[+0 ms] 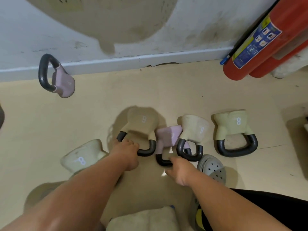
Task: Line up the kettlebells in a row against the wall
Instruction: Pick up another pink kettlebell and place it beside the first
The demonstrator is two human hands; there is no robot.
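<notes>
Head view: a person leans over a cream floor (166, 90) strewn with kettlebells, both bare arms reaching down. The left hand (126, 152) is closed around the dark handle of a tan "6" bell (141, 122), fingers curled under the bar and pressed together; that bell stands well apart from the wall (150, 39). The right hand (179, 170) reaches for the handle of a pink bell (168, 137), fingertips touching or just short of the bar (the grip is not closed as far as the frame shows, and whether the fingers are spread or together cannot be told).

The pink bell is wedged between the tan "6" and a second "6" bell (195, 129), whose handle overlaps it. To the right, an "8" bell (233, 125) stands on its own, handle toward the camera. Lower left, another "8" bell (83, 157) is partly hidden behind the left forearm. A pale shape at the bottom edge may be one more, but it is too cropped to say.

Only one bell appears placed: a second pink bell (61, 80) lies tipped beside the skirting board (116, 64) at left. Judged from this, the row is barely begun, with at least five bells left to carry over. Two red fire extinguishers (266, 44) lean in the right corner, limiting room at that end. A grey perforated clog (213, 169) sits beside the right wrist.
</notes>
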